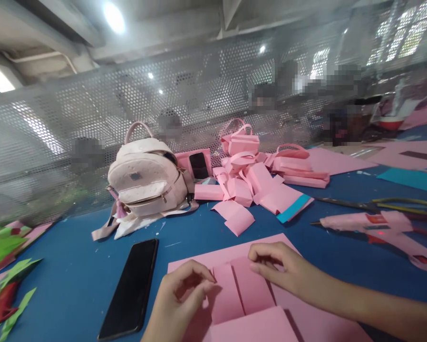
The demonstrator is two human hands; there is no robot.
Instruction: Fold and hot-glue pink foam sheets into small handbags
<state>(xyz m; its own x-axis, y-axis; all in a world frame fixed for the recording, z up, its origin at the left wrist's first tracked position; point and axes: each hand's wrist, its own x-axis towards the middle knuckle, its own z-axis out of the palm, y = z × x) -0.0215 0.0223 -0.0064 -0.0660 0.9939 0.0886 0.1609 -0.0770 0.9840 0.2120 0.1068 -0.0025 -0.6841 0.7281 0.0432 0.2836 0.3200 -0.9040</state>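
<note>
A folded pink paper piece (228,294) with upright flaps lies in front of me, on top of a larger pink sheet (285,242). My left hand (185,294) pinches the left edge of the folded piece between thumb and forefinger. At its upper right edge, my right hand (283,266) has curled fingers, with thumb and forefinger closed on the paper. A crease or seam runs down between the two flaps. The paper's lower end passes out of the picture.
A black phone (130,289) lies left of my hands. To the right rests a pink glue gun (373,225) beside scissors (363,204). A pale backpack (147,175), several pink paper pieces (245,183) and a perforated metal screen (206,90) stand behind. Green paper scraps (6,251) lie far left.
</note>
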